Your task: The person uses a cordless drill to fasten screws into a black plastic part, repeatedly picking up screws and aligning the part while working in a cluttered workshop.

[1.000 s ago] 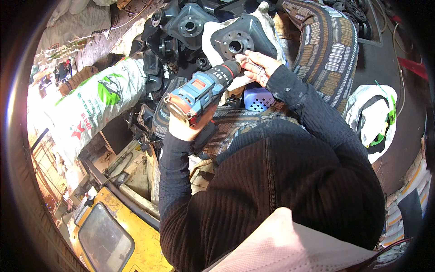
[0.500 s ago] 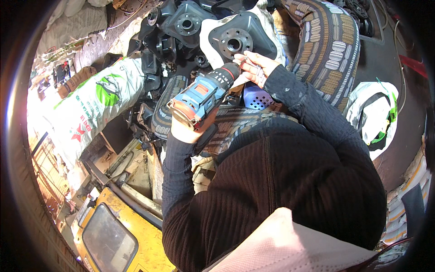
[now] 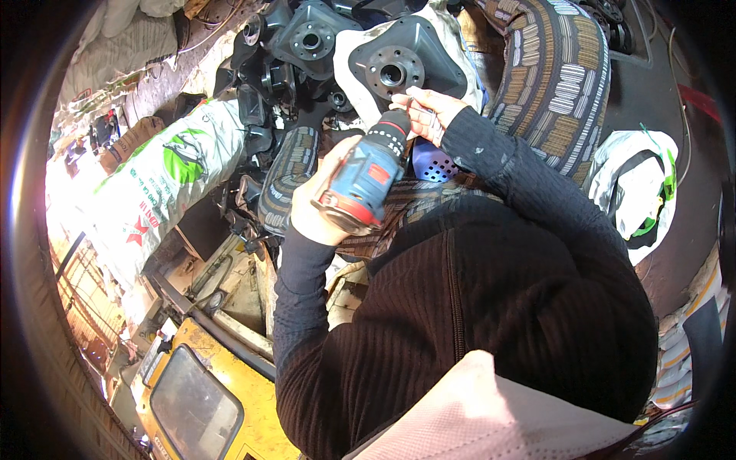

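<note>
In my left hand [image 3: 314, 207] is a blue and black cordless drill [image 3: 369, 180] with a red collar, its chuck pointing up and away from me. My right hand [image 3: 431, 113] is just beyond the chuck, fingertips pinched together; what they hold is too small to make out. Right past those fingertips lies a dark, square-cornered metal part [image 3: 433, 54] with a round flanged hub [image 3: 392, 74] and bolt holes, resting on a white sack [image 3: 349, 65]. A purple perforated slipper [image 3: 434, 165] shows below my right wrist.
More dark hub parts [image 3: 310, 41] are heaped at the far left of the white sack. A white and green printed sack [image 3: 176, 172] lies at left, above a yellow machine panel [image 3: 253, 399]. Another white bag [image 3: 636, 184] sits at right on the dark floor [image 3: 652, 96].
The drill has turned more upright and its rear end has swung to the right. My left hand now shows more along its left side. The right hand has barely shifted.
</note>
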Demonstrator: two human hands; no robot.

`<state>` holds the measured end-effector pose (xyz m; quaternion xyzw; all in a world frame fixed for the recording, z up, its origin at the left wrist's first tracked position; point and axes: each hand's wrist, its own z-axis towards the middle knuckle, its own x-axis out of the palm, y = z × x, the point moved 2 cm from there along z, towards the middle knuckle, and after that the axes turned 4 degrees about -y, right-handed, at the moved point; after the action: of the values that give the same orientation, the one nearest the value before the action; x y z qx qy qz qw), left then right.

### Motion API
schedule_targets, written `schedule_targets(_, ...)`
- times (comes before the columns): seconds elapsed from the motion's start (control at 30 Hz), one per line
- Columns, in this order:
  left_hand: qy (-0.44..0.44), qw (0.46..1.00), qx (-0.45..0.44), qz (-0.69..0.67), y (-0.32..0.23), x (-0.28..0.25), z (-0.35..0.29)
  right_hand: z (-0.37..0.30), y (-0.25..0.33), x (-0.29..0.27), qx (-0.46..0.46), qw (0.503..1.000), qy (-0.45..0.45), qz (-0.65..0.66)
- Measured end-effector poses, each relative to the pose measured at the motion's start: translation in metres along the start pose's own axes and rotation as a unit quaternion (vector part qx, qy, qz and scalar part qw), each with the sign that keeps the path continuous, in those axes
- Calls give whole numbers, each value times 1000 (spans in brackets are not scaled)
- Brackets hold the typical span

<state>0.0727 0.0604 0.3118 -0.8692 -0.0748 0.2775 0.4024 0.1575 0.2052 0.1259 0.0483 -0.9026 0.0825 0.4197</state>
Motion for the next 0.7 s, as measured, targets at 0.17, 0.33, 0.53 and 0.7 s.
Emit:
schedule_targets(0.17,-23,996,44,71,-9,2,13,-3,2,-8,-36,999,25,19)
schedule_targets(0.33,-19,980,78,181,-9,-5,34,-6,0,-28,-131,981,-98,-100)
schedule_targets(0.53,15,945,43,324,-5,-19,53,2,-1,-29,-149,954,-212,-154)
schedule_targets(0.7,49,952,65,296,-10,-26,68,14,-5,-22,-192,946,-198,-168)
